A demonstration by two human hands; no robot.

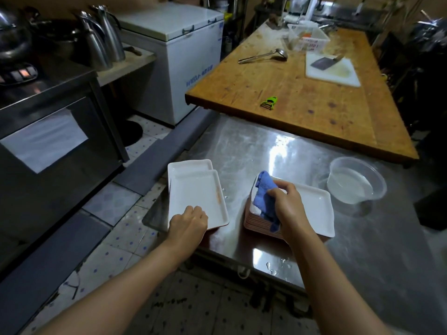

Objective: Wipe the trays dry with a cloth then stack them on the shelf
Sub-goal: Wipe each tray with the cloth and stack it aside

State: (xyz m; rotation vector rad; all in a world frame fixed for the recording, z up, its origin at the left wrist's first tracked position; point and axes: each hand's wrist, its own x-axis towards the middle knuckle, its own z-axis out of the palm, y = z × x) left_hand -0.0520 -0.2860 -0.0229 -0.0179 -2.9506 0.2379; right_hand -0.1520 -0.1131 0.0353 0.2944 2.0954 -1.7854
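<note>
Left hand point(189, 220): curling round the near edge of the top tray point(197, 199), lower centre-left, lying on a second tray at the steel worktop point(254, 151) edge.
Right hand point(286, 204): gripping the blue cloth point(264, 197), resting on the tray stack point(312, 209), lower centre-right.
Handling: looking stiff, smooth, likely slippery while wet; possibly breakable.
Hold: pinching the raised rim, supporting underneath.

The trays point(197, 192) are white on top, and the stack point(261, 224) has pink edges. The cloth point(264, 198) is blue. The table point(362, 238) is shiny grey. The wooden table point(302, 97) is orange-brown. The peeler point(269, 102) is bright green. The freezer point(188, 56) is white with blue letters. The floor tiles point(125, 240) are pale with little blue dots.
</note>
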